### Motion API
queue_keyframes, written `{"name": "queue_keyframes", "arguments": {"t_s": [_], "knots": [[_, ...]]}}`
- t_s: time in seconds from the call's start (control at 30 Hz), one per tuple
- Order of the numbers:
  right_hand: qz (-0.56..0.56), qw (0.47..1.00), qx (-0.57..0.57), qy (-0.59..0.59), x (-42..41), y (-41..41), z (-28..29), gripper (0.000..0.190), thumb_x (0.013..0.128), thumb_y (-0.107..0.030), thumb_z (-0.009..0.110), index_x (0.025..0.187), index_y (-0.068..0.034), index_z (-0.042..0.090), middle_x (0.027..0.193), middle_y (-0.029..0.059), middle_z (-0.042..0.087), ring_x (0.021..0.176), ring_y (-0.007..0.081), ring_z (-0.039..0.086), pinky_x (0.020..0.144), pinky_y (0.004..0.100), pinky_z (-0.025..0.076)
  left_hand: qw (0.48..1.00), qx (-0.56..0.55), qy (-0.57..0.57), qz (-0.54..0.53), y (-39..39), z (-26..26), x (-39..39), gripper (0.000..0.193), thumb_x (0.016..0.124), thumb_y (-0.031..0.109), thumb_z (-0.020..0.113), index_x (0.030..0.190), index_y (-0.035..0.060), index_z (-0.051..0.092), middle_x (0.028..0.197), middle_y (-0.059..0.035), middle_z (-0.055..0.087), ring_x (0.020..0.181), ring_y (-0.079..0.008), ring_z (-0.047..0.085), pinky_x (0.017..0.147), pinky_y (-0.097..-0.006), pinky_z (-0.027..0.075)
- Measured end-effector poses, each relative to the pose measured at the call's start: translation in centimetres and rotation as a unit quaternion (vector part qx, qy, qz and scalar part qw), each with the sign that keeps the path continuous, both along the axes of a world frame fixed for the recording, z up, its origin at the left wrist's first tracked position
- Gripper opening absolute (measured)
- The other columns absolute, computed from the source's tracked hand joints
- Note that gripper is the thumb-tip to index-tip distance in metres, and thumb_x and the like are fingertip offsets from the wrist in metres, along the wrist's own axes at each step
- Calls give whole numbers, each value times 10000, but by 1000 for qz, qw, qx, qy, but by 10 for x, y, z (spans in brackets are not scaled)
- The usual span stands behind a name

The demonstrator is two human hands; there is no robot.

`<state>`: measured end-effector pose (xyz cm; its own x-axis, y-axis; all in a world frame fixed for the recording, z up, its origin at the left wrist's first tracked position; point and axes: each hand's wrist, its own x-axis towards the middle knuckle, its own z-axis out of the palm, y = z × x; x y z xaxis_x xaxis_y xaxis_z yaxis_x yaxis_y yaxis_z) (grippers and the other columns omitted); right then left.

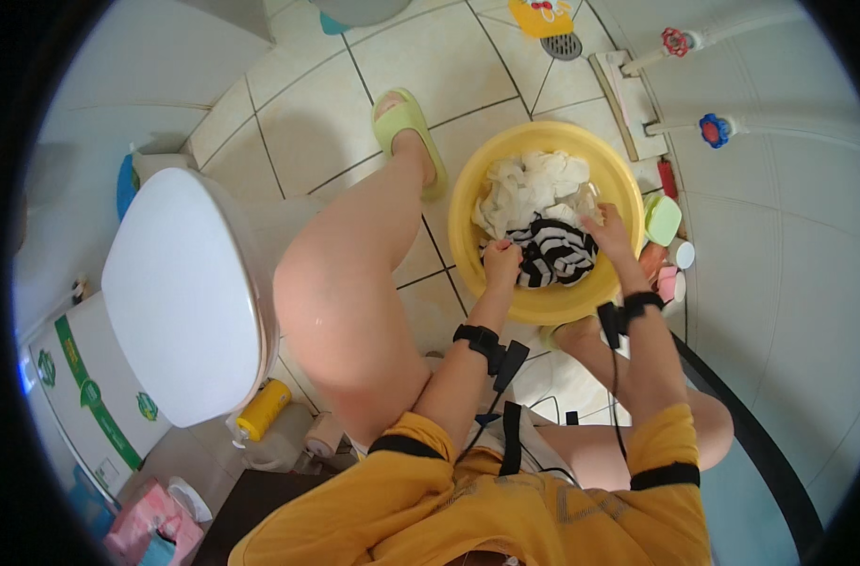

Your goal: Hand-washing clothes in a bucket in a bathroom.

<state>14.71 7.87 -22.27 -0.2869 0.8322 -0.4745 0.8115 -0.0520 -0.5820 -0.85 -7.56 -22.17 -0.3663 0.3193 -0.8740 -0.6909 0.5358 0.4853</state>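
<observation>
Wet-looking laundry fills a yellow plastic basin (465, 205) on the floor before me. White cloth (536, 180) lies bunched in its far part. A black-and-white striped garment (557, 249) is heaped in the near part. My left hand (503, 263) is curled into a fist on the left edge of the striped garment, with fabric in its grasp. At the basin's right side, my right hand (609, 230) has thumb and fingers bent against the cloth where white and striped fabric meet. Whether it grips any fabric is hard to see.
A toilet with its lid (182, 297) down stands at the left. Along the right wall are a light green container (662, 220), several small bottles, and pipes with a red valve (675, 42) and a blue valve (714, 131). A floor drain (561, 46) lies beyond the basin.
</observation>
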Motion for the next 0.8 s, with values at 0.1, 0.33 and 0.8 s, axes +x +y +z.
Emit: {"name": "queue_keyframes", "arguments": {"t_s": [0.1,0.33,0.8], "knots": [[164,918,189,-308,-45,-77,-24,757,684,-327,704,1277,-59,318,1205,216,451,1156,354,404,908,386,385,999,-29,-12,33,-14,-12,-12,412,777,150,515,1158,11,442,997,-69,537,842,-156,556,637,-292,443],[-172,955,-17,240,-27,-77,0,397,718,-83,621,1092,-57,489,973,62,557,835,189,548,744,286,430,998,-41,-51,-23,-19,-22,-10,521,767,302,550,1196,33,429,1155,-114,471,1071,-254,456,792,-451,416],[-213,932,35,290,-74,-159,125,214,734,-113,678,873,-16,548,806,32,554,696,119,497,664,244,420,982,143,-117,28,19,76,14,335,767,137,617,1046,30,466,858,-82,548,725,-148,555,599,-285,467]]}}
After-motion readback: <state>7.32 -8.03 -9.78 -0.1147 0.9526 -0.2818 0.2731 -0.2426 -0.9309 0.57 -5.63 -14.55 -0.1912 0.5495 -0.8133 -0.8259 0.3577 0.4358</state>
